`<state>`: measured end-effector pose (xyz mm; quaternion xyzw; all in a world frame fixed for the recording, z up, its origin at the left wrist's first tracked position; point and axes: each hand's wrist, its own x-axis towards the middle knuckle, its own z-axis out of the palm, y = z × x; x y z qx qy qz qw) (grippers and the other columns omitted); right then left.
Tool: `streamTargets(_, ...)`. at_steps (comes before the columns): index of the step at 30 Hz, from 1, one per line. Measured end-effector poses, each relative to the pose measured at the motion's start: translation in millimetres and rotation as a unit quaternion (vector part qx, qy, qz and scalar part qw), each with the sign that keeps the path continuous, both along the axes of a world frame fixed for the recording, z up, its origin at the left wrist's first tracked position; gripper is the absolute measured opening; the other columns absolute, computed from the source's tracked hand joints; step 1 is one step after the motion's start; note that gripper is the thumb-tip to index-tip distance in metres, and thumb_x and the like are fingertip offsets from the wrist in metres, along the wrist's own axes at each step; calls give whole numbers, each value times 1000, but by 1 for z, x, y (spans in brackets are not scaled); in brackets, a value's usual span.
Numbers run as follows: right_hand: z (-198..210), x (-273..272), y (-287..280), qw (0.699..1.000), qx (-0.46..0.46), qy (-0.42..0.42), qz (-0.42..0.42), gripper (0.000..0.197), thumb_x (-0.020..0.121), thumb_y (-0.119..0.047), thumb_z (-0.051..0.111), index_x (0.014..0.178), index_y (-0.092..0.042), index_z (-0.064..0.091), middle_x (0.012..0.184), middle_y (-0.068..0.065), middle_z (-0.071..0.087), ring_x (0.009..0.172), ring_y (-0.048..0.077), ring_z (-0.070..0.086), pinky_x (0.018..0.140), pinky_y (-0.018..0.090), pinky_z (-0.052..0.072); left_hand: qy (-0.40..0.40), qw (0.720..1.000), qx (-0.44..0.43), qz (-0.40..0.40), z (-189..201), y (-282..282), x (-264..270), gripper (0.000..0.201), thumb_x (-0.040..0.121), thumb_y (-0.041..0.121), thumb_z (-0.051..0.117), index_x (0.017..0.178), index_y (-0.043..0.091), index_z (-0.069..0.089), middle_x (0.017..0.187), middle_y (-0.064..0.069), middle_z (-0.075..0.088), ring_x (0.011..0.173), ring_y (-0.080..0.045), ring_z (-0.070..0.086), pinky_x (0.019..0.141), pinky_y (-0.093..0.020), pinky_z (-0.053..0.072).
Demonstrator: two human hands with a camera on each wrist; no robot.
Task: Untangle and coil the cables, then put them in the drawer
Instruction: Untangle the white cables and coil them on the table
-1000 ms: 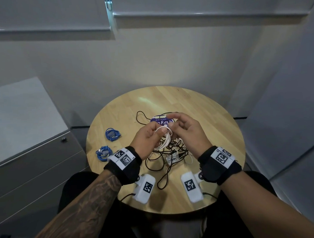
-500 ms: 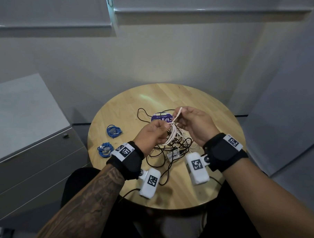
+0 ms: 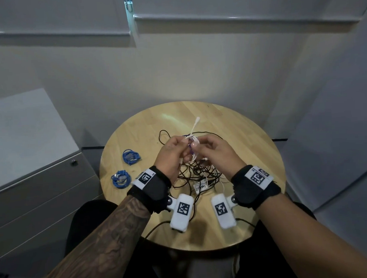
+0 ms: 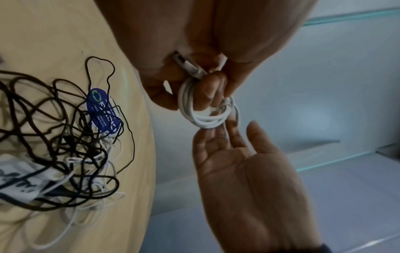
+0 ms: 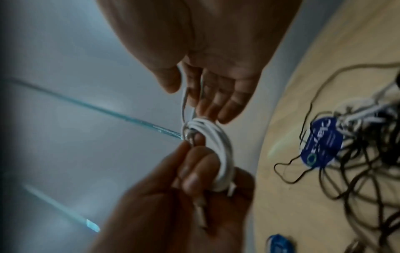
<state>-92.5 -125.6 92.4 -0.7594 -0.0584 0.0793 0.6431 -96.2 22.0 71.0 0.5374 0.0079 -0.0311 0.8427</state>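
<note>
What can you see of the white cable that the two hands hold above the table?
The thin white cable, smooth and plastic-looking, is wound into a small round coil of several loops. The left hand grips the coil, fingers through it, with a pale plug end by the thumb. The right hand lies open, its fingertips touching the coil's far side. One loose end sticks up. The coil is raised above the round wooden table, clear of the tangle below.

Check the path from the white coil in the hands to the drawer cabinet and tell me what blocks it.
The white coil is held in the left hand above the table. The cabinet drawers all look closed, so a drawer front blocks entry. Two blue coils lie on that side.
</note>
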Motion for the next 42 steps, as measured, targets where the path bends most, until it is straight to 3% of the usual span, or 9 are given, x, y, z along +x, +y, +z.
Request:
streamTargets(4, -10, 0, -3, 999, -37, -13, 15, 17, 96, -14, 65, 102, 1, 68, 81, 4, 70, 66, 10, 67, 58, 24, 53, 1, 998, 61, -14, -3, 13, -1, 11, 97, 12, 54, 89, 13, 62, 65, 3, 62, 59, -14, 55, 56, -26, 39)
streamTargets(11, -18, 4, 3, 974, 137, 156, 94, 10, 96, -12, 61, 101, -6, 67, 76, 3, 67, 65, 11, 63, 65, 24, 56, -1, 983, 182, -36, -10, 50, 8, 20, 89, 13, 66, 108, 6, 71, 76, -1, 69, 72, -15, 62, 59, -28, 51)
streamTargets(17, -48, 22, 5, 993, -104, 44, 38, 17, 97, -23, 63, 107, -11, 70, 90, 6, 72, 81, 15, 69, 73, 28, 56, 52, 943, 327, 44, -36, 92, 44, 11, 86, 4, 70, 92, 13, 74, 73, -5, 72, 67, -18, 65, 54, -27, 55)
streamTargets(22, -80, 23, -10, 971, -230, 34, 56, 16, 96, -31, 63, 105, -19, 70, 99, -1, 71, 86, 12, 67, 71, 24, 54, 118, 845, 517, 71, -75, 130, 89, 7, 81, 10, 76, 85, 7, 71, 71, -7, 67, 58, -16, 58, 49, -18, 45)
streamTargets(27, -107, 21, -17, 952, -294, 17, 86, 8, 93, -30, 64, 97, -26, 70, 92, -10, 68, 86, 7, 63, 83, 35, 56, 136, 701, 699, -33, -107, 133, 112, 13, 85, 16, 70, 96, 14, 76, 101, -8, 73, 94, -28, 66, 82, -34, 54)
streamTargets(31, -108, 30, -32, 960, -281, -16, -5, 5, 93, -28, 63, 95, -29, 67, 87, -10, 67, 81, 9, 63, 77, 34, 55, 131, 628, 763, -79, -110, 120, 115, 24, 91, 22, 60, 111, 14, 70, 113, -10, 69, 100, -31, 63, 86, -37, 52)
streamTargets(34, -105, 49, -44, 933, -338, -71, -102, 11, 91, -38, 65, 99, -31, 61, 91, -11, 58, 79, 10, 57, 71, 33, 50, 69, 644, 762, -27, -107, 104, 115, 30, 91, 25, 56, 120, 18, 65, 124, -8, 62, 113, -31, 57, 91, -40, 49)
streamTargets(38, -111, 76, -49, 884, -467, 35, -17, 11, 90, -39, 63, 88, -28, 62, 93, -10, 63, 90, 19, 63, 79, 37, 55, 19, 727, 686, -11, -91, 63, 112, 33, 90, 30, 63, 121, 21, 63, 124, -2, 61, 109, -24, 60, 93, -37, 49)
streamTargets(42, -112, 86, -49, 908, -410, 78, -20, 9, 90, -17, 57, 86, -23, 62, 91, 1, 69, 86, 25, 65, 74, 34, 54, -21, 782, 620, -56, -74, 22, 107, 24, 88, 31, 66, 110, 21, 67, 117, 0, 64, 100, -20, 61, 90, -31, 49)
